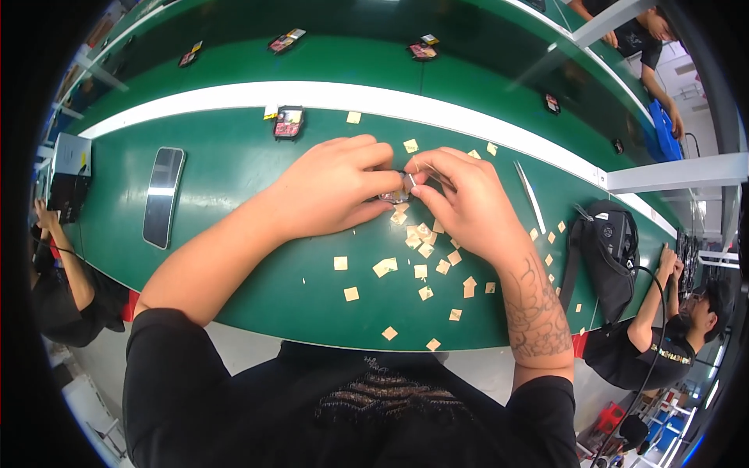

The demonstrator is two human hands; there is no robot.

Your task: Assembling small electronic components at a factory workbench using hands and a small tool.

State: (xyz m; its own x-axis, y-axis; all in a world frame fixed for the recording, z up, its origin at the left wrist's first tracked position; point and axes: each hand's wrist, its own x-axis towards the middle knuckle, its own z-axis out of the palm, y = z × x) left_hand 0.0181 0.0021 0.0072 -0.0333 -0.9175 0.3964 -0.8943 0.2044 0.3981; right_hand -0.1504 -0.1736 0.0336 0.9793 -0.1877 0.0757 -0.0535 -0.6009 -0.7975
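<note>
Green counter (pixel 218 148) scattered with cream squares (pixel 421 271)

Both hands meet a little above the middle of the near work surface. The left hand (pixel 343 183) is curled, its thumb and fingers closed around a small dark part (pixel 396 197), much of which is hidden by the grip. The right hand (pixel 468 195) has thumb and forefinger pinched on a tiny pale piece (pixel 413 180), right at the edge of that part; whether the two touch is too small to tell.

Most of the squares lie below and between the wrists, some overlapping in a loose heap. To the right are pale tweezers (pixel 530 195) and, farther over, a black bag (pixel 605 261). On the left lies a phone (pixel 162 207), dark screen up. A black-framed module (pixel 289 122) with a yellow tab sits against the white rail (pixel 343 93), and similar modules (pixel 423 51) rest on the green strip beyond.
</note>
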